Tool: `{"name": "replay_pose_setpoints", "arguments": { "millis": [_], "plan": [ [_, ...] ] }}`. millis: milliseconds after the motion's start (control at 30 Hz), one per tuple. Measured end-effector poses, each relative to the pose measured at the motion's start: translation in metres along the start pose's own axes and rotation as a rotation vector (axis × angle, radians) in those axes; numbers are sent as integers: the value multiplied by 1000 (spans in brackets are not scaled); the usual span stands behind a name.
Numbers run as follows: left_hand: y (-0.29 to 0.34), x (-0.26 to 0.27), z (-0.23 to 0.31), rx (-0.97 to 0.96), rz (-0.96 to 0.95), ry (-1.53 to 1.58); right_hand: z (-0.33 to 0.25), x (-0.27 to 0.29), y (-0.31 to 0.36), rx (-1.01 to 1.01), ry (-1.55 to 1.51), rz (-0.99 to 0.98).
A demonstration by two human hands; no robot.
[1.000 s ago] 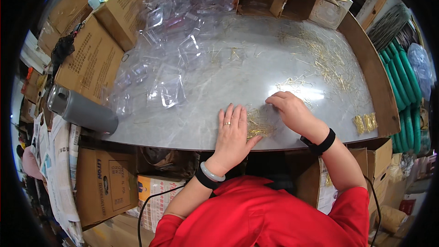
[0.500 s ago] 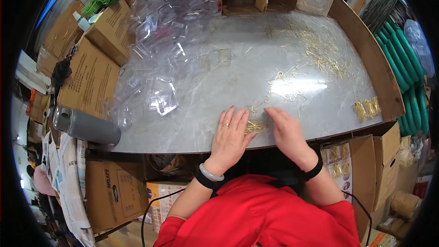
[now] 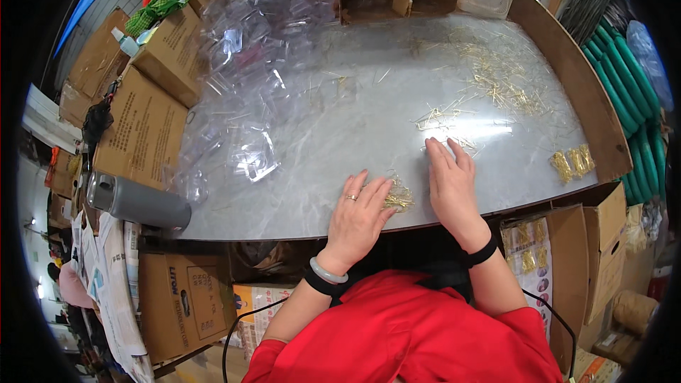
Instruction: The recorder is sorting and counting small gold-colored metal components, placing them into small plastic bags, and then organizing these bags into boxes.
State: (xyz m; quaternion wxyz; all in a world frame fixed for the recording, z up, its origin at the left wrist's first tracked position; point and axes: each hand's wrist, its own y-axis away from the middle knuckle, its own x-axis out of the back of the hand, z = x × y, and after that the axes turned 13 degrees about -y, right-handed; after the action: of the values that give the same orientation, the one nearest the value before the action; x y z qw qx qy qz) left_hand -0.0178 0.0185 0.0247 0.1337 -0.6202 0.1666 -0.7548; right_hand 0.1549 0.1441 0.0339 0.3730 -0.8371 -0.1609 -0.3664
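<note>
A small bunch of thin gold-coloured wire hooks [image 3: 400, 197] lies on the grey tabletop near its front edge. My left hand [image 3: 356, 214] rests against the left side of this bunch, fingers stretched out and thumb at its near end. To the right of the bunch, my right hand [image 3: 452, 188] lies with its fingers extended, holding nothing I can see. Its fingertips reach the near edge of a scatter of loose hooks [image 3: 438, 119]. A larger spread of the same hooks [image 3: 504, 85] covers the table farther back on the right.
Clear plastic packages [image 3: 248, 113] are heaped at the left. A grey bottle [image 3: 142, 202] stands at the front left corner. Sorted gold bundles [image 3: 572, 163] lie by the right cardboard edge [image 3: 592, 99]. Cardboard boxes [image 3: 145, 124] line the left side.
My right hand has moved away from the bunch, up toward the loose hooks. My left hand stays beside the bunch, which now looks more fanned out.
</note>
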Motion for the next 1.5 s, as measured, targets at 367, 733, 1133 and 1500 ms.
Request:
{"name": "replay_pose_setpoints", "arguments": {
  "millis": [367, 733, 1133, 1500],
  "plan": [
    [2, -8, -7, 8, 5, 69, -35, -21, 10, -100, -938, -228],
    [10, 19, -25, 71, -54, 409, -22, -16, 8, 291, -382, -393],
    [-3, 48, -25, 178, -268, 150, -35, -4, 5, 287, -307, -388],
    [-8, 49, -9, 360, -354, 420, -15, -19, 13, 240, -447, -300]
  ]
}}
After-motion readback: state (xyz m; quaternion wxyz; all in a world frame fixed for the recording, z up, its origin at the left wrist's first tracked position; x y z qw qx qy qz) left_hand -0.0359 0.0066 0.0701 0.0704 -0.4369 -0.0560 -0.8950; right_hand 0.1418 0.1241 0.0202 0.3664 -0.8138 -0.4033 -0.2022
